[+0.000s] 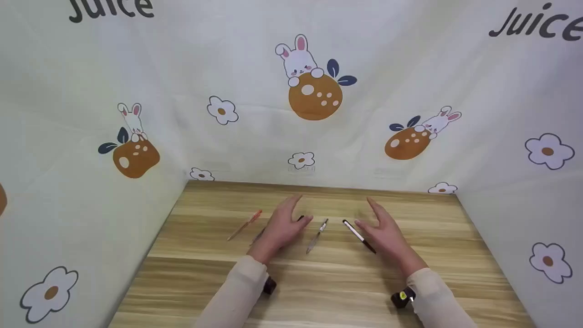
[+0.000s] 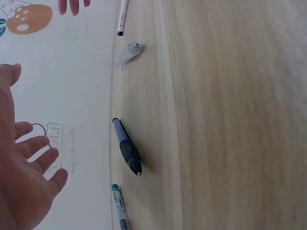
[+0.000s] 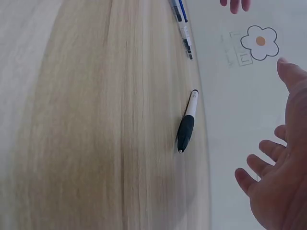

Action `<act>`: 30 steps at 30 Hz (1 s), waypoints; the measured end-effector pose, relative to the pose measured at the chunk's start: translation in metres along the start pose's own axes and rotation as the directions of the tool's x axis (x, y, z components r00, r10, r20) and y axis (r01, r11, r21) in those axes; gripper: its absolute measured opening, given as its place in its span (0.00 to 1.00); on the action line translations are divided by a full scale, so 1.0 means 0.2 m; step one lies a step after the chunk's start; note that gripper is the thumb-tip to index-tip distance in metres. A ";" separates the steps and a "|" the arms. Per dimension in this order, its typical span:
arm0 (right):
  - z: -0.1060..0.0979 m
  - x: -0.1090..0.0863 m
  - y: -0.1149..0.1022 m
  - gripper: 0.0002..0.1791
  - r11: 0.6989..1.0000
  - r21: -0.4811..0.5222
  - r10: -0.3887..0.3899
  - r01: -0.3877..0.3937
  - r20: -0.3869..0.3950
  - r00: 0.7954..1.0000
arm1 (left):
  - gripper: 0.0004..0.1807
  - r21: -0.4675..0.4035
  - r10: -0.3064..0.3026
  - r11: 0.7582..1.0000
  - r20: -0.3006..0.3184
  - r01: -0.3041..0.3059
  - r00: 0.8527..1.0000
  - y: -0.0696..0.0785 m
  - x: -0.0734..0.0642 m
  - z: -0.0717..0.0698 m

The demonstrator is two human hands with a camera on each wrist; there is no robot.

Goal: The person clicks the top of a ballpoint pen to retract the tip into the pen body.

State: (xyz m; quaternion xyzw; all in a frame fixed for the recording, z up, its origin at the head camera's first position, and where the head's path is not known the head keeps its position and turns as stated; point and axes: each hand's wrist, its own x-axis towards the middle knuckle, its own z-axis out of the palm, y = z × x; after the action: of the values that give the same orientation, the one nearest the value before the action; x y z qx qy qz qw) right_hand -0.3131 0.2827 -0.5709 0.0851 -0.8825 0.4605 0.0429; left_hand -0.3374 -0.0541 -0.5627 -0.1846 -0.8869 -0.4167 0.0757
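Note:
Above the wooden table, my left hand [image 1: 283, 226] is held with its fingers spread and nothing in it. Partly hidden beneath it lies a dark pen [image 1: 258, 235], whose black grip [image 2: 130, 152] shows in the left wrist view. Farther left is a pen with an orange-red end [image 1: 249, 222]. Between the hands lies a clear pen [image 1: 317, 236] with a pale grey barrel. My right hand [image 1: 386, 233], also spread and holding nothing, is nearest a white pen with a black grip [image 1: 359, 235]. That pen [image 3: 188, 120] lies apart from the fingers in the right wrist view.
A pale cloth [image 1: 255, 141] printed with rabbits, oranges and flowers rises behind the wooden table [image 1: 328, 291] and along both sides. Small black devices [image 1: 269, 286] sit at both wrists, under light sleeves [image 1: 439, 296].

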 end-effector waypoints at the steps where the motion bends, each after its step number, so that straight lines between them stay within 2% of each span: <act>1: 0.00 0.00 0.00 0.51 1.000 0.027 0.009 -0.009 0.005 1.000 | 0.41 -0.021 0.013 1.000 -0.007 -0.013 1.000 0.00 0.00 0.00; 3: 0.00 0.01 -0.01 0.50 0.996 0.080 0.023 -0.024 0.014 1.000 | 0.40 -0.060 0.030 0.998 -0.016 -0.031 0.999 -0.01 0.01 -0.01; 9: 0.01 0.01 -0.01 0.48 0.985 0.167 0.038 -0.036 -0.010 0.999 | 0.38 -0.126 -0.020 0.992 0.018 0.022 1.000 -0.01 0.00 -0.02; 14: 0.01 0.01 -0.03 0.45 0.981 0.192 0.023 -0.016 -0.034 0.999 | 0.35 -0.168 -0.036 0.985 0.055 0.045 0.998 0.00 0.00 -0.03; 18: 0.02 0.01 -0.02 0.43 0.975 0.219 0.044 -0.037 -0.028 0.999 | 0.34 -0.192 -0.040 0.980 0.075 0.053 0.996 -0.01 0.00 -0.03; 25: 0.06 0.02 -0.02 0.40 0.969 0.246 0.033 -0.027 -0.020 0.999 | 0.33 -0.240 -0.067 0.966 0.117 0.094 0.991 -0.04 -0.01 -0.05; 30: 0.09 0.03 -0.03 0.40 0.963 0.267 0.054 -0.046 -0.023 0.998 | 0.31 -0.275 -0.053 0.957 0.151 0.093 0.987 -0.05 -0.02 -0.07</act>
State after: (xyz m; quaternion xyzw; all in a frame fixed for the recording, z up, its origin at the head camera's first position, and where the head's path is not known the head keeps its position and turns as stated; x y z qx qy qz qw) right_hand -0.3169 0.2640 -0.5756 0.0608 -0.8139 0.5769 0.0328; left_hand -0.3381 -0.0718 -0.5630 -0.1898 -0.8279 -0.5269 -0.0303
